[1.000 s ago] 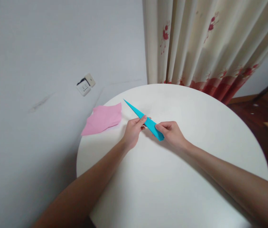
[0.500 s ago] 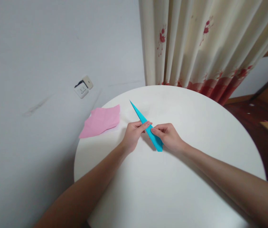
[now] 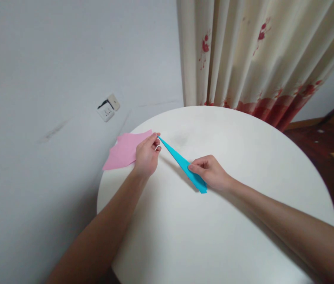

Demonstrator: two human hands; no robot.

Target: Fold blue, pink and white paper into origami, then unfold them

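Observation:
A long, narrow piece of folded blue paper (image 3: 179, 160) is held slantwise just above the white table. Its thin pointed end is pinched between the thumb and fingers of my left hand (image 3: 148, 155). Near the wide end, my right hand (image 3: 209, 171) grips the paper with the thumb on top and the fingers underneath, partly hidden. Beside my left hand lies pink paper (image 3: 121, 151), whose right part is covered by that hand.
The round white table (image 3: 228, 236) stands against a pale wall with a socket (image 3: 106, 112). A cream curtain (image 3: 243, 51) with red flowers hangs behind the table's far edge. Dark floor shows at the right.
My left hand has slid from the middle of the blue paper up and left to its pointed tip. The right hand keeps its grip near the wide end. The view has shifted slightly.

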